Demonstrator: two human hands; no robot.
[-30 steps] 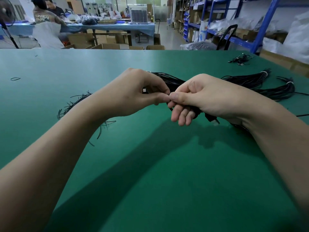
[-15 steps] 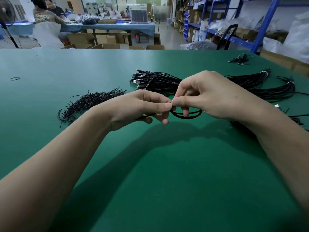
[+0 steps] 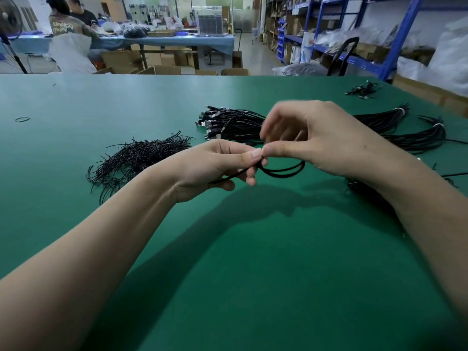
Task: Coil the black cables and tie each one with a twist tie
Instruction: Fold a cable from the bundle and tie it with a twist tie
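Above the green table (image 3: 253, 274), my left hand (image 3: 215, 165) pinches a black cable (image 3: 283, 172) between thumb and fingers, one end trailing under its palm. My right hand (image 3: 316, 138) meets it thumb to thumb and pinches the same cable, whose loops hang below between the two hands. The right fingers are raised and blurred. A heap of black twist ties (image 3: 141, 155) lies to the left. A bundle of straight black cables (image 3: 228, 122) with USB plugs lies behind my hands.
More tied cable bundles (image 3: 410, 130) lie at the right, partly behind my right arm. A small cable clump (image 3: 364, 89) sits near the far right edge. A loose band (image 3: 22, 119) lies far left. Two people sit at a blue table (image 3: 177, 40) beyond; shelving stands right.
Both hands dropped from the cable bundle toward me with one cable. The loops now hang lower and wider, and my right fingers have lifted and spread.
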